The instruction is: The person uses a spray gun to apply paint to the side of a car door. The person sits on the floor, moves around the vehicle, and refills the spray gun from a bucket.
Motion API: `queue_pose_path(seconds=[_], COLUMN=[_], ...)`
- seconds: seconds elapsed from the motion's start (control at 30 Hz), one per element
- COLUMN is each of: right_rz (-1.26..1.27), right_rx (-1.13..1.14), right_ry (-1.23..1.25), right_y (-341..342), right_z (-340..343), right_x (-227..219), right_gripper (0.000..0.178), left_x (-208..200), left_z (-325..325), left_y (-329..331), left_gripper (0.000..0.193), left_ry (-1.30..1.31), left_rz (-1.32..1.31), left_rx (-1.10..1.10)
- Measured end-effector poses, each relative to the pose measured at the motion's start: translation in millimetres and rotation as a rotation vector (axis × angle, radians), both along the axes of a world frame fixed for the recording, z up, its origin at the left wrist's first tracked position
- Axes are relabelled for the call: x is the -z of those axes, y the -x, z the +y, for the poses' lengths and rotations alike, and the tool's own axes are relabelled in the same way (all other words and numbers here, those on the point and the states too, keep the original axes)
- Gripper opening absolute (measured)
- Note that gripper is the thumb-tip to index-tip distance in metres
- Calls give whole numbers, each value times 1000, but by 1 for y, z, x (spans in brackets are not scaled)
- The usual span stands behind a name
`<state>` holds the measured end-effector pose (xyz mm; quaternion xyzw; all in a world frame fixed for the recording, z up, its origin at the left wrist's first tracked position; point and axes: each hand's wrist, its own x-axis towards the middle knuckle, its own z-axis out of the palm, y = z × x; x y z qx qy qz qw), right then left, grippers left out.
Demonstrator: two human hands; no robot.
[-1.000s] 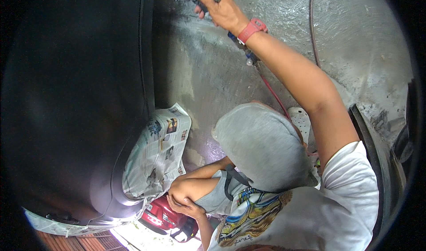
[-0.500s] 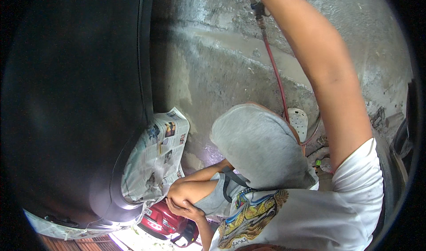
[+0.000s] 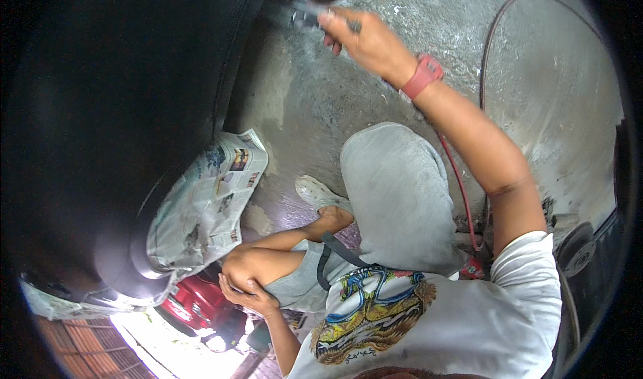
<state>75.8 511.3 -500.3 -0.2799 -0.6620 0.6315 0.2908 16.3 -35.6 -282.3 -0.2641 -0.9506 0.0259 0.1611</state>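
Floor (image 3: 321,98): rough grey concrete, patchy in tone, shiny toward the upper middle of the frame, with a faint violet sheen in the lower middle.
Light (image 3: 167,349): strong white glare at the lower left.
Slatted surface (image 3: 87,349): reddish brown, in the lower left corner, beside the glare.
Red machine (image 3: 201,302): lower left, bordering the glare, partly hidden.
Round disc (image 3: 577,252): grey, near the right edge.

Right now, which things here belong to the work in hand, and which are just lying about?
Seems part of the work:
spray-gun-like tool, blurred, in the right hand
dark, curved panel
newspaper against that panel
reddish hose, passing behind the right forearm

Probably just lying about:
red machine, lower left, untouched
round grey disc, far right
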Motion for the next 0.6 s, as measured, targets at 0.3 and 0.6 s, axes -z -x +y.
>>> queue_pose_path(seconds=[0.3, 0.6], right_rz=[-154, -97], right_rx=[-49, 304], right_ry=[54, -267], right_y=[22, 38], right_z=[-20, 48], right_x=[-7, -38], right_gripper=[57, 58], left_x=[-33, 47], left_z=[0, 3], left_y=[-34, 14], left_gripper=[85, 78], left_ry=[79, -52], left_rz=[-47, -227], left_rx=[-56, 43])
